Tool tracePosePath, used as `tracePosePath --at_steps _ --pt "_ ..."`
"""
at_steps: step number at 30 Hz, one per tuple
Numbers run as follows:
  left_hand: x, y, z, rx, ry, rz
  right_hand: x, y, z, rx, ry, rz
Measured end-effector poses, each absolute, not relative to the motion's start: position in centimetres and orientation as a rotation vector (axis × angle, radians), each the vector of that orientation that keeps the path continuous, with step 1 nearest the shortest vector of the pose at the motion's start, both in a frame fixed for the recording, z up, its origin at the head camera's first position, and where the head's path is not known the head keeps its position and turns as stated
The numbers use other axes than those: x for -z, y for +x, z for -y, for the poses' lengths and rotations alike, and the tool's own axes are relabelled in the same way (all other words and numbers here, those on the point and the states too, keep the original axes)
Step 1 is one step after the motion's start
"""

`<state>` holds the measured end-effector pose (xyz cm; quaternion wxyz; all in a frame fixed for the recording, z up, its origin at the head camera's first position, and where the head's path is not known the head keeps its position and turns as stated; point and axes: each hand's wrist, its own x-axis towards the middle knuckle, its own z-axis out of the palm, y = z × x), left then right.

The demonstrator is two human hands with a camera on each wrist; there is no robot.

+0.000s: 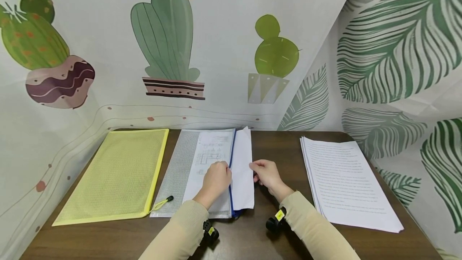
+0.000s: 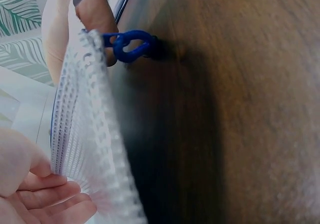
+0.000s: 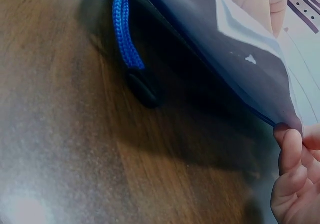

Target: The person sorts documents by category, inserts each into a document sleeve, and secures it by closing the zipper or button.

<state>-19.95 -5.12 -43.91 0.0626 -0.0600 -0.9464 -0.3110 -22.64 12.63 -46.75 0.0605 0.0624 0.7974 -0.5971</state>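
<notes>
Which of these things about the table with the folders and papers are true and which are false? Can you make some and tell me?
1. The yellow mesh pouch lies on the left side of the table. True.
2. The right hand holds a pen. False: it pinches the edge of a white sheet.
3. The left hand rests on the clear mesh pouch with the blue zipper. True.
4. The stack of printed papers lies inside the yellow mesh pouch. False: it lies on the table's right side, apart from it.
5. The white sheet sticks out of the clear mesh pouch. True.
</notes>
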Motion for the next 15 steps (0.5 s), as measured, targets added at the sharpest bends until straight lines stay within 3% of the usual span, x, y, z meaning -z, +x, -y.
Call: tracePosePath --at_steps 15 --pt "43.93 -19.98 5.16 0.956 -0.174 2.882 46.82 -22.71 -12.25 1.797 0.184 -2.413"
